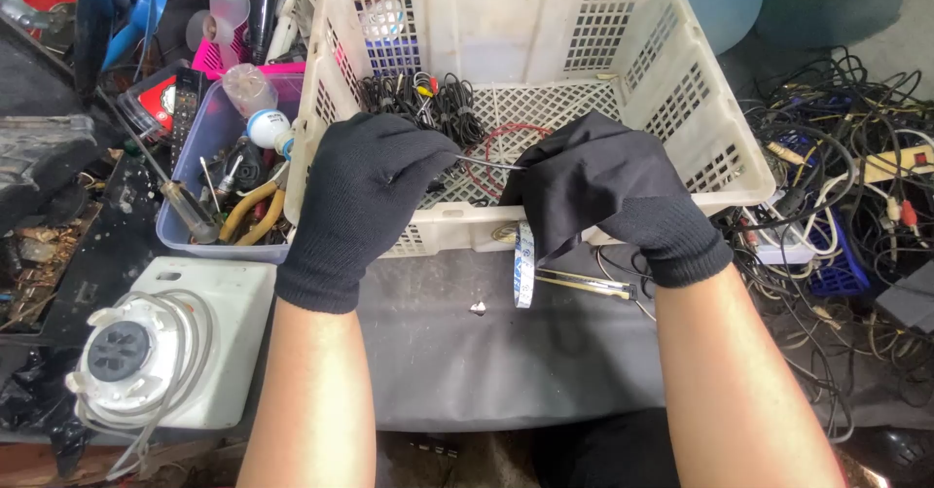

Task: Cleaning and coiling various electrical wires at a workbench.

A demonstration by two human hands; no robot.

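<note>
Black knit gloves cover both hands, two in all, held over the near rim of one cream perforated plastic crate on the dark worktop. Left of it sits one lilac plastic tub of hand tools, and nearer, one white round appliance base. The left hand is curled nearly closed, pinching one thin metal rod. The right hand is likewise closed on the rod's other end, over the crate's rim. One pale flat ribbon cable hangs beneath it. Tangled black cables lie far right.
</note>
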